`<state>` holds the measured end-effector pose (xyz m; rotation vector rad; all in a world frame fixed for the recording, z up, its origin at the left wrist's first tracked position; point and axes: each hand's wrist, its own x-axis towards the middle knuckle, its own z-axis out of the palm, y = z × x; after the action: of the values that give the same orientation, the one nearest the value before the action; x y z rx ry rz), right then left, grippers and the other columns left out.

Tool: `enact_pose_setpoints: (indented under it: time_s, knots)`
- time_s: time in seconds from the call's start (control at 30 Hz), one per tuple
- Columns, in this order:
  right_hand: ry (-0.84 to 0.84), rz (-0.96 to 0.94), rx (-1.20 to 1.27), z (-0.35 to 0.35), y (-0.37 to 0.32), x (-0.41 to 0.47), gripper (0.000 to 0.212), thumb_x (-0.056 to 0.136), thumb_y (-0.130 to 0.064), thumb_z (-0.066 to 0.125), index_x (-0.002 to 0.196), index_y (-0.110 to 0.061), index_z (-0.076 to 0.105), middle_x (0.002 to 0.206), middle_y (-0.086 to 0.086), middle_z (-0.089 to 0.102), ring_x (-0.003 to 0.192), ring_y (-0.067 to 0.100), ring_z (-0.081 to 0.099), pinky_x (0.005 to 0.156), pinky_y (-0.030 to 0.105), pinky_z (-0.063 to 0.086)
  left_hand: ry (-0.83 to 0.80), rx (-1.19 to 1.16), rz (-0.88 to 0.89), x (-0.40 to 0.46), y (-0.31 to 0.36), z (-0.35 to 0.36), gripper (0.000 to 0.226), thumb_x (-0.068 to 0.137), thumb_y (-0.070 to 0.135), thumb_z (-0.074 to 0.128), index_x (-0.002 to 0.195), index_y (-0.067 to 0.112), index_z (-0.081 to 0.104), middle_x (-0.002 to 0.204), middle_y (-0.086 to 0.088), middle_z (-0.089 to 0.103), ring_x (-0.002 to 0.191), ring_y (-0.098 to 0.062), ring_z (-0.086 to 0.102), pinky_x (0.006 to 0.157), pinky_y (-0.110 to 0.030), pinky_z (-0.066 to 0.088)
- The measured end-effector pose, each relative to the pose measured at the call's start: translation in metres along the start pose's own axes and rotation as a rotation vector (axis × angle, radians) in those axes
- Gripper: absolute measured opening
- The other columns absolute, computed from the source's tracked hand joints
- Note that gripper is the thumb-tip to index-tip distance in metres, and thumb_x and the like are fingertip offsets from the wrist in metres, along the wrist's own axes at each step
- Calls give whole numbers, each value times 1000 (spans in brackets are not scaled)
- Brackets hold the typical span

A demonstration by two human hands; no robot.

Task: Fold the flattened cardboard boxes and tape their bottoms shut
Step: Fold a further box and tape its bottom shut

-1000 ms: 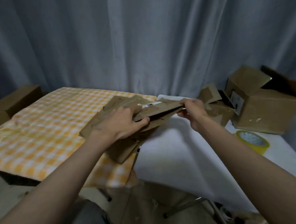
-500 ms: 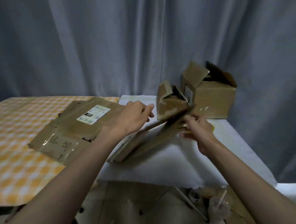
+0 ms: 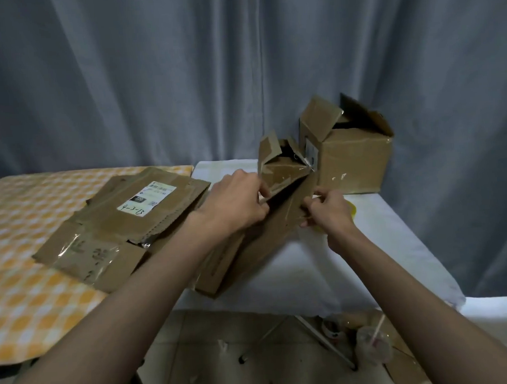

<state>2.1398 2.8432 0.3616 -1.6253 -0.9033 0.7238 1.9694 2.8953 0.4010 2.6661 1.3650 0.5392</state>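
Observation:
A flattened brown cardboard box [image 3: 258, 250] stands tilted on the white table [image 3: 367, 259], its upper end spread slightly apart. My left hand [image 3: 235, 204] grips its left panel near the top. My right hand [image 3: 326, 211] pinches the right panel's edge. A stack of flattened boxes [image 3: 124, 225] with a white label lies to the left on the yellow checked table [image 3: 19, 233]. A yellow tape roll [image 3: 351, 211] peeks out behind my right hand, mostly hidden.
Two folded open boxes stand at the back of the white table: a small one [image 3: 280, 167] and a larger one [image 3: 353, 160]. A grey curtain hangs close behind. On the floor below lie a plastic cup with a straw [image 3: 372, 344] and table legs.
The box came off the stack and over to the white table. Both hands shifted to its upper end, which now gapes slightly. The view swung right.

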Motion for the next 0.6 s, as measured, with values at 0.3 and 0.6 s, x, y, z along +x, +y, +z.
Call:
enact_pose_setpoints:
  time_s: [0.3,0.6]
  knots:
    - [-144,208,186,14,-1,-17,31,85,-24,72,105,-5,58,92,5,53,81,19,60,67,38,63,9,-52,-127,21,-25,-25,16,80,13,61,82,11,76,82,-15,71,66,-26,58,68,-45,56]
    - [-200,235,238,24,-17,-27,12,90,-1,57,83,-9,54,62,7,64,41,9,59,44,23,52,66,-290,-247,14,-41,-48,16,86,10,63,88,12,79,83,-7,74,77,-18,68,58,-22,48]
